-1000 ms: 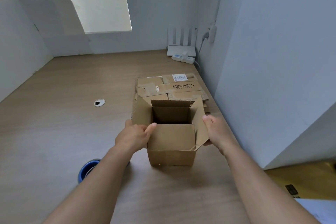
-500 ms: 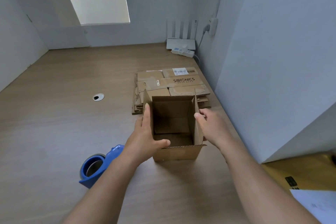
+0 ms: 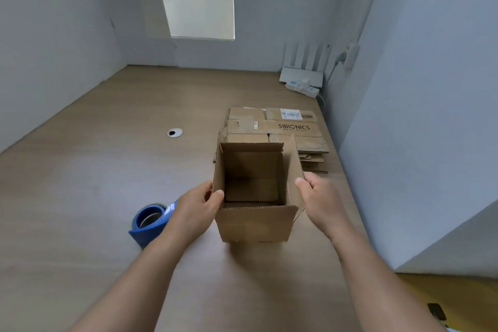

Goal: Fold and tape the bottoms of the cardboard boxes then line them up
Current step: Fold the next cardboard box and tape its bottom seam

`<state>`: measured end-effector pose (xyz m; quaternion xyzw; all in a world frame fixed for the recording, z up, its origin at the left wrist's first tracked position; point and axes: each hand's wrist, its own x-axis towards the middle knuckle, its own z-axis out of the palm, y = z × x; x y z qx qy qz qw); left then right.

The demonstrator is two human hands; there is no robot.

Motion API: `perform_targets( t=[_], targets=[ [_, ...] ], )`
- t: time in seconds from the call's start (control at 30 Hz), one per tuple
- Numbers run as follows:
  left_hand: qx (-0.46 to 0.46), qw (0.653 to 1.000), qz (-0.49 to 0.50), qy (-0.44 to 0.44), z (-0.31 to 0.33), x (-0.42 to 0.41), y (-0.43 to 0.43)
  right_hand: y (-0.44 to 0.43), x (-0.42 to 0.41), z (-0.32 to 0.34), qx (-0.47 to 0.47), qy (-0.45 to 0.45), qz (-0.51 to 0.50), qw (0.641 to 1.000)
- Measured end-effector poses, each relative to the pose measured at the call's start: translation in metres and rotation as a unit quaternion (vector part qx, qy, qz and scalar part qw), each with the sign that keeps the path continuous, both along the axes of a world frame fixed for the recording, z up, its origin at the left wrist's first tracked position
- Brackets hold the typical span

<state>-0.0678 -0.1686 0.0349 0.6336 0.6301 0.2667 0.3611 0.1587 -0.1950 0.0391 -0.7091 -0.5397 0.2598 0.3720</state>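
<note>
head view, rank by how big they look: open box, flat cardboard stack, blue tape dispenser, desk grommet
largest first:
open box and flat cardboard stack: about alike, the box nearer and hiding part of the stack, so unranked
blue tape dispenser, partly hidden
desk grommet

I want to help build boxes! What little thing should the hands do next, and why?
Probably fold the side flaps inward. The left hand and right hand each grip a side of the open brown cardboard box, its flaps stand open, and the blue tape dispenser lies nearby.
</note>
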Motion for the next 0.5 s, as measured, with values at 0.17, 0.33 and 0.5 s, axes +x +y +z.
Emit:
perform_targets(
  t=[0.17, 0.33, 0.5],
  targets=[
    [0.050, 0.990, 0.126, 0.037, 0.020, -0.013, -0.037, 0.004, -0.005, 0.012, 0.054, -0.066, 0.095, 0.992],
    [0.053, 0.965, 0.255, -0.014, 0.038, -0.042, -0.084, 0.007, -0.037, 0.025, 0.123, -0.088, 0.174, 0.973],
    [-0.048, 0.927, 0.364, -0.072, 0.025, -0.065, -0.104, 0.018, -0.081, 0.027, 0.142, -0.149, 0.201, 0.958]
  ],
)
